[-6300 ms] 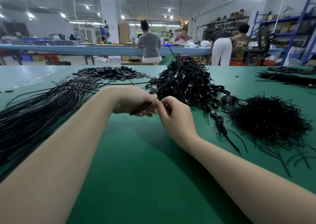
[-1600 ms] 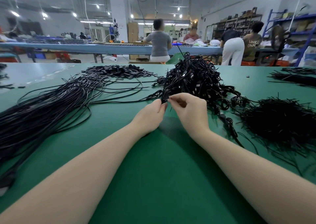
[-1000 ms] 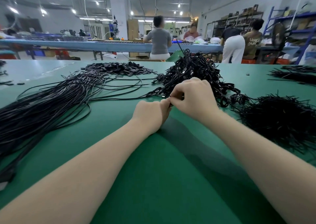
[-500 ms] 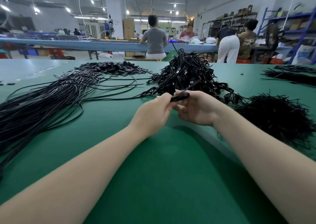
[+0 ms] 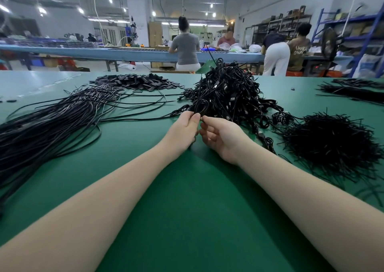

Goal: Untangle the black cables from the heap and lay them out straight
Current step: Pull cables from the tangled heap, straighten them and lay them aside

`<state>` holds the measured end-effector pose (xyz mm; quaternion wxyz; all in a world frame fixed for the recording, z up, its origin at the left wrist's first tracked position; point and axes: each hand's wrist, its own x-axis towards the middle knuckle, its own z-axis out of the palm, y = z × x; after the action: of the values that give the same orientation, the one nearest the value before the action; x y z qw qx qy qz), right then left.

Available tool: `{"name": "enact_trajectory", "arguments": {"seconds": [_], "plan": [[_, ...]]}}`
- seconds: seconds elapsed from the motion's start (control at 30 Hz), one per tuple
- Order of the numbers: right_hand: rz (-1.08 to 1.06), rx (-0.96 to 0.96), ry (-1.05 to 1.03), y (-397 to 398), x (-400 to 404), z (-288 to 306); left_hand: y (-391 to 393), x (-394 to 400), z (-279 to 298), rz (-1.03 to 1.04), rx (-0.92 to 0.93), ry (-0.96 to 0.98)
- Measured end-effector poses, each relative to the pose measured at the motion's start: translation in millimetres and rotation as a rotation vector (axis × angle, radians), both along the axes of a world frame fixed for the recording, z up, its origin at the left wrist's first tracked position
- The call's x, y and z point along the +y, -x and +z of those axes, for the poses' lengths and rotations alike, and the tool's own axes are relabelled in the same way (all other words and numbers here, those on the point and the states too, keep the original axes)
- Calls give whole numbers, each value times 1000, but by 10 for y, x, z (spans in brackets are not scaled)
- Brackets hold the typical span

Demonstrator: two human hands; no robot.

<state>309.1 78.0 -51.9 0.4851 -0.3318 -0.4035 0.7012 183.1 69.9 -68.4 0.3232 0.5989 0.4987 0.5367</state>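
**Untangling at the heap: both hands on one looped cable**

Gripping a single looped black cable (image 5: 201,107), both hands meet near the middle of the green table (image 5: 187,219), just in front of the tangled heap (image 5: 228,93). The left hand (image 5: 182,130) pinches the loop's lower part between thumb and curled fingers. The right hand (image 5: 222,135) is palm-up, fingers curled, its fingertips touching the left thumb at the same cable; what exactly it pinches is too small to make out. One end of the cable stands upright above the loop, against the heap.

The heap sits towards the far edge of the surface, centre-right, with several small coiled cables trailing from its near-right side (image 5: 268,138).

Straightened cables (image 5: 52,126) lie in a thick bundle along the left side of the surface, running from the near-left corner towards the far middle, loose ends fanning out towards the heap.

A flat pile of black tabs or strips (image 5: 141,82) lies behind that bundle, close to the far edge. A bristly mound of short black ties (image 5: 332,143) sits at the right side, just beside the trailing coils. Further black bundles (image 5: 353,88) lie near the far-right corner.

Beyond the table, a blue workbench (image 5: 124,53) has several people (image 5: 187,45) standing or seated at it, and shelving (image 5: 353,26) lines the right wall.
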Motion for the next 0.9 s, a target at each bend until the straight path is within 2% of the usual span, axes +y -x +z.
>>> {"name": "enact_trajectory", "arguments": {"seconds": [0.3, 0.6, 0.73, 0.9], "plan": [[-141, -120, -178, 16, -67, -56, -26, -89, 68, -87, -154, 12], [-229, -260, -302, 8, -113, -48, -29, -112, 85, -101, -143, 38], [-256, -420, -422, 9, -137, -57, -50, -130, 96, -93, -124, 42], [-291, -485, -495, 27, -120, -56, -25, -175, 139, -74, -142, 149]]}}
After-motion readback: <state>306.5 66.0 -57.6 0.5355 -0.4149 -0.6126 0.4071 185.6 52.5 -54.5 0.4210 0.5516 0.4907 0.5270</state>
